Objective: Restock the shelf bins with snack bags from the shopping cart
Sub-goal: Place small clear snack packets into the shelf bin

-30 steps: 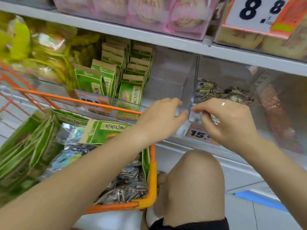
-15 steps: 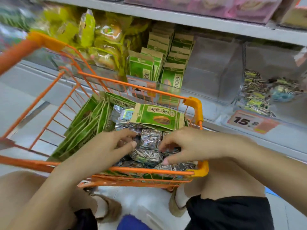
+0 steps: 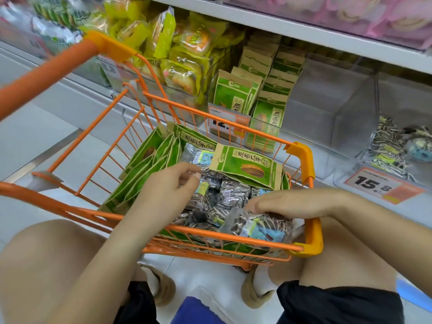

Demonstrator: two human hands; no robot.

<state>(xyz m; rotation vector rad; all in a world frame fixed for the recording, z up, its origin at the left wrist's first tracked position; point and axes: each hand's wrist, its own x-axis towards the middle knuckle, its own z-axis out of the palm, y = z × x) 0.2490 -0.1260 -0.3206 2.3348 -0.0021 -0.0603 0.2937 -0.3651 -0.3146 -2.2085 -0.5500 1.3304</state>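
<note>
Silver snack bags [image 3: 231, 195] – heaped in orange cart [image 3: 304, 160]

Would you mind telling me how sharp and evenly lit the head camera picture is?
Head view: lighting is even, with soft shadows; the upper left shelf goods and pink packs are smeared, the price tag reads clearly; wide-angle bending bows the cart rails; glare glints on the silver snack bags.

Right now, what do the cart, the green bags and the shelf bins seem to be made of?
The cart: thin bars with glossy orange paint, likely coated metal wire, with smooth orange corner caps that look plastic. The green bags: matte, with tan edges and a flat printed face, so probably paper or paper-look film. The shelf bins: clear, stiff walls with soft reflections, apparently transparent plastic.
</note>
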